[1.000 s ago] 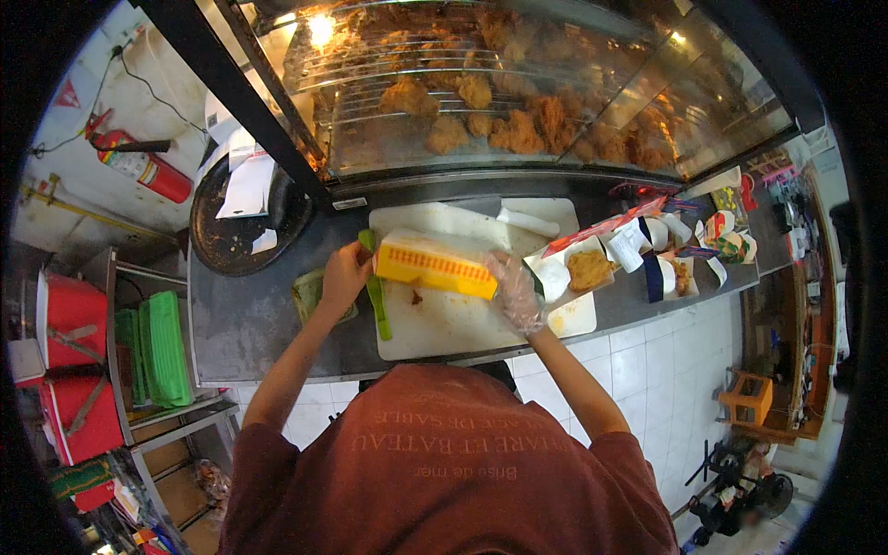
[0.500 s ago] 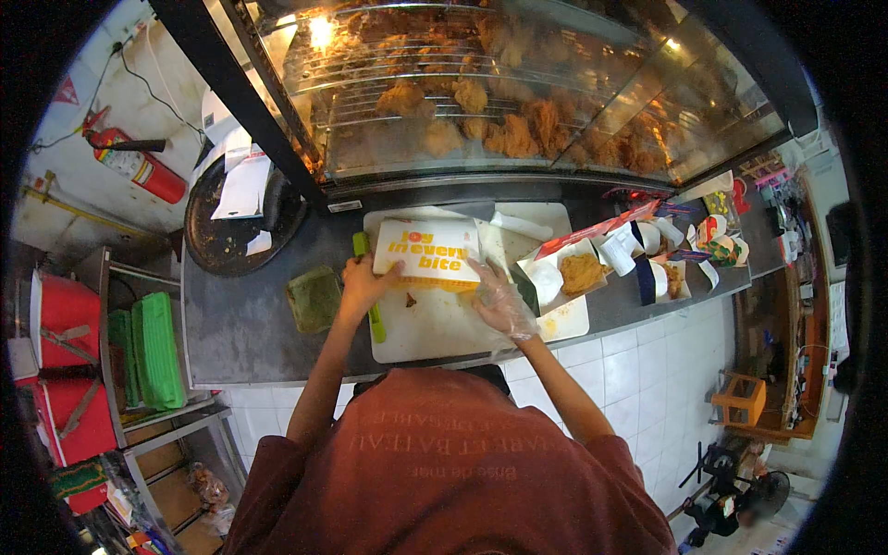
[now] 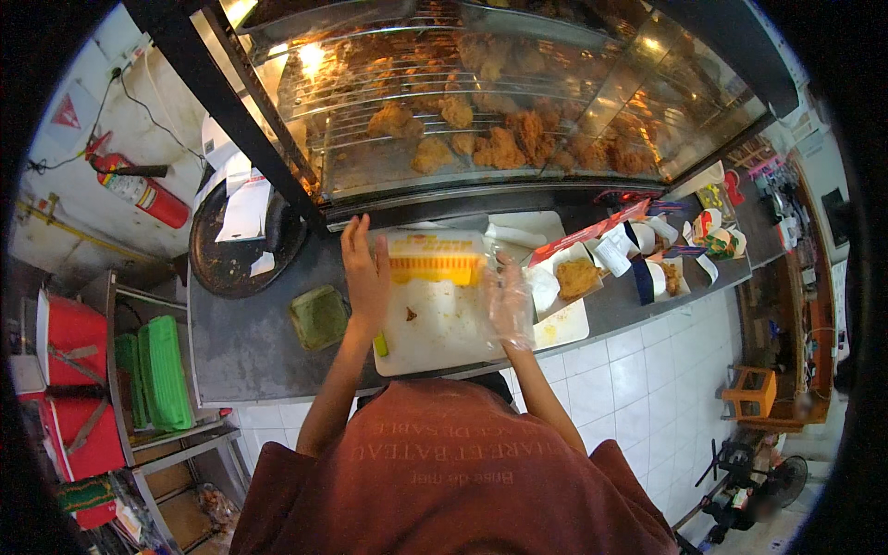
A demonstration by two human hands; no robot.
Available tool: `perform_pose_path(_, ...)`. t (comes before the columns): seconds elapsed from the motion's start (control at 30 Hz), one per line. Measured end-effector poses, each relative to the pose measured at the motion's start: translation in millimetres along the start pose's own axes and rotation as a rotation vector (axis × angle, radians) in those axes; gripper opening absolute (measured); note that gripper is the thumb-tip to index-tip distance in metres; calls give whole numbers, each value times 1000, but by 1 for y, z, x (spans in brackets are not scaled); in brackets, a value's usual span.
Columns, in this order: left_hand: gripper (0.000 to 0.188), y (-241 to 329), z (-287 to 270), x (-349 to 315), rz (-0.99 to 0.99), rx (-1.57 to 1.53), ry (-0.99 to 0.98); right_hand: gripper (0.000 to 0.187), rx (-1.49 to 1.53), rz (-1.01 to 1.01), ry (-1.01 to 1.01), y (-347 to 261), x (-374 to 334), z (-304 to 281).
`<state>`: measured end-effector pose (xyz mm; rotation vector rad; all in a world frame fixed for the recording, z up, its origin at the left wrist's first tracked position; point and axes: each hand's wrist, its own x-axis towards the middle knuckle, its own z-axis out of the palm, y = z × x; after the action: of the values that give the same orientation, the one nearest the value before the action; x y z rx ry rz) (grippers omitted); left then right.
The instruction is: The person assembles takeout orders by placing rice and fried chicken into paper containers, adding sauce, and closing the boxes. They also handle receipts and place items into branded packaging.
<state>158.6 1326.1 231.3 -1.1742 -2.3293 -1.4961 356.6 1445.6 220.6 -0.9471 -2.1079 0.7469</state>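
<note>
Yellow box (image 3: 435,262) between both hands; right hand (image 3: 509,301) plastic-gloved.

Yellow-and-white printed carton (image 3: 435,259) on white cutting board (image 3: 444,324); dull green square sponge (image 3: 318,316) at 9 o'clock of it; red fire extinguisher (image 3: 139,190) at 10; grey counter (image 3: 250,342); golden-brown fried chicken (image 3: 481,139) at 12

My left hand (image 3: 366,270) reached toward twelve o'clock, bare, fingers straight and together. My right hand (image 3: 509,298), in a clear glove, stretched alongside at one o'clock, both forearms extended.
</note>
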Motion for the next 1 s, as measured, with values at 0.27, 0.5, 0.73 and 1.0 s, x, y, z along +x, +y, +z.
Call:
perform_pose_path(0.27,61,10,3,117,714,560,30,24,256,243,-115,-20,-22,-48)
perform_pose_path(0.5,60,-28,-7,115,557,731,80,24,574,382,-161,-3,-29,-57)
perform_pose_path(0.73,60,82,-23,-9,-205,-529,-317,48,-30,59,414,-27,16,-85)
perform_pose_path(1.0,101,170,39,-94,-531,-1277,-676,56,-21,-197,468,-72,67,-96)
